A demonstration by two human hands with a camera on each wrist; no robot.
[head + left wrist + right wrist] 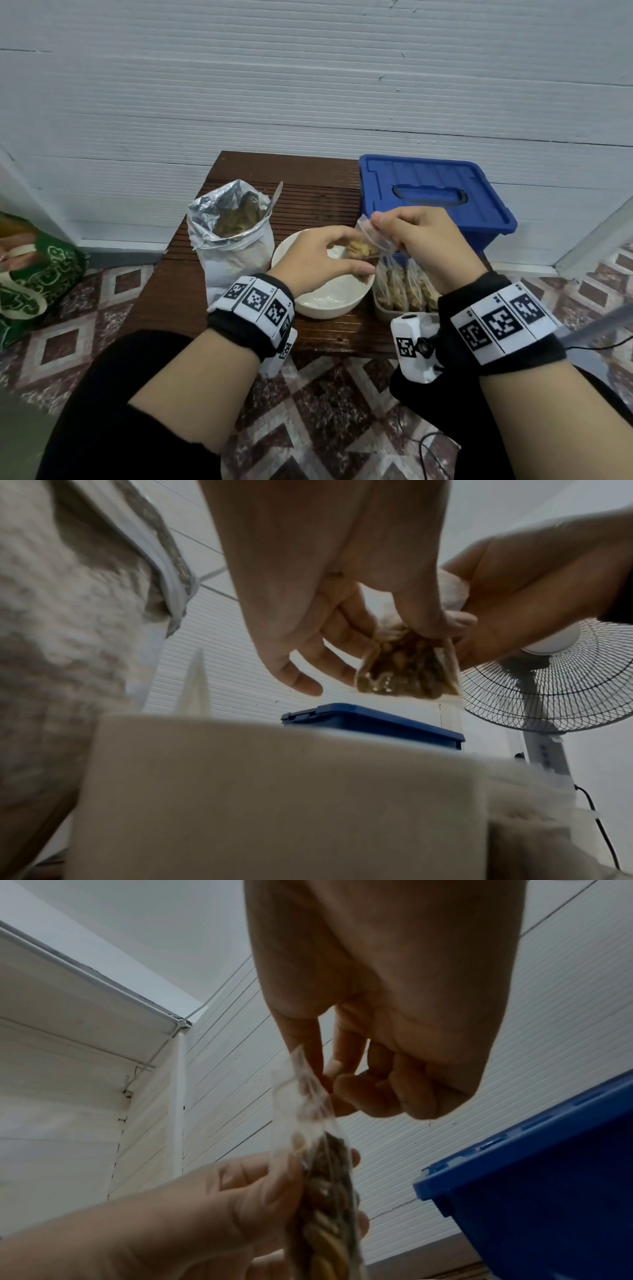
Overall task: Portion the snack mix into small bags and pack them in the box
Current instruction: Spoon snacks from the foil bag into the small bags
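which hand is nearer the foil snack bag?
Left. The left hand hovers over the white bowl, just right of the foil snack bag. The right hand is farther right, in front of the blue box. Both pinch the small bag.

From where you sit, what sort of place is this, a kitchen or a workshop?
Probably a plain room in a home: a low wooden table on patterned floor tiles, panelled white walls, and a standing fan.

No words, brand names or numbers can be read anywhere. The wristbands (255, 301) carry black-and-white square marker codes with tiny letters too small to make out. White lettering on the green bag (34, 274) is illegible.
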